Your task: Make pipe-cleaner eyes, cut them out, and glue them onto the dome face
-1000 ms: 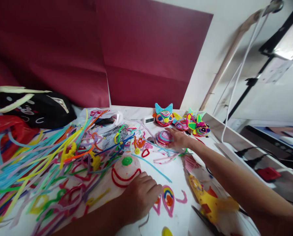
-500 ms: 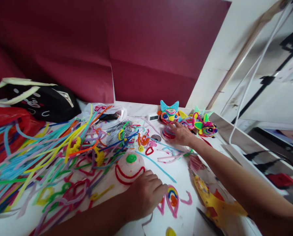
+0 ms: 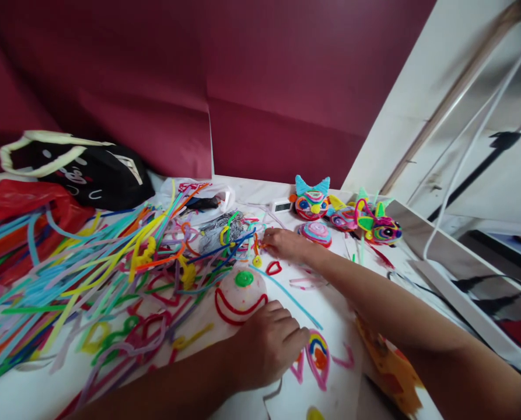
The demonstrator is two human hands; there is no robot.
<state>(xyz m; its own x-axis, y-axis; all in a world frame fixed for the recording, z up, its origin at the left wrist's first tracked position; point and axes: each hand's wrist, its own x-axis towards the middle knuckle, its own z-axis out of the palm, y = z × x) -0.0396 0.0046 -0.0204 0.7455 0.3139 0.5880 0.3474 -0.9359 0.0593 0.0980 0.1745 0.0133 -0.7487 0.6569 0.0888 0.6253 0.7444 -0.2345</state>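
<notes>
Left hand (image 3: 271,344) rests knuckles up on the white table (image 3: 325,303), at 5 o'clock from the dome (image 3: 240,291), which is white with a red smile and a green button. The fingers are curled and pressed together, tips just beside the dome's rim; whatever lies under them is hidden. Rainbow drop (image 3: 317,350) lies just at this hand's 3 o'clock. Right hand (image 3: 286,242) is stretched out flat at the dome's 1 o'clock, fingers together, tips among the small bent bits (image 3: 255,256) at the pile's edge; I cannot tell whether they pinch one. Red heart loop (image 3: 273,268) sits at its 7 o'clock, coil disc (image 3: 315,231) at its 2 o'clock, and cat faces (image 3: 311,201) beyond. Loose pipe cleaners (image 3: 111,262) cover the dome's 9 o'clock side, with a black bag (image 3: 85,172) behind them.
</notes>
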